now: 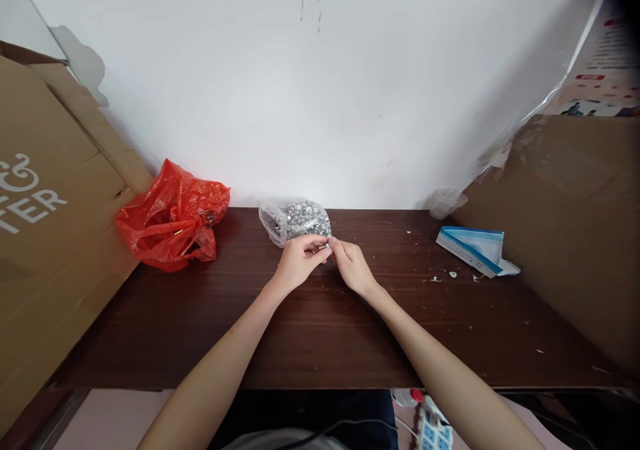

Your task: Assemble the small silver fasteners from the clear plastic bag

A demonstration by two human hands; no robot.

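My left hand (pixel 299 261) and my right hand (pixel 353 264) meet at the middle of a dark wooden table (pixel 320 330). Their fingertips pinch together on a small silvery metal piece (pixel 328 244), too small to name. Just behind the hands lies a clear plastic bag (pixel 295 220) filled with several small shiny metal parts, its mouth facing left. Both hands are closed in a pinch, touching each other just in front of the bag.
A crumpled red plastic bag (pixel 173 223) lies at the back left. A blue-and-white booklet (pixel 473 249) lies at the right, with small scraps near it. Cardboard walls (pixel 45 237) stand on both sides, a white wall behind. A power strip (pixel 433 430) lies below the table's front edge.
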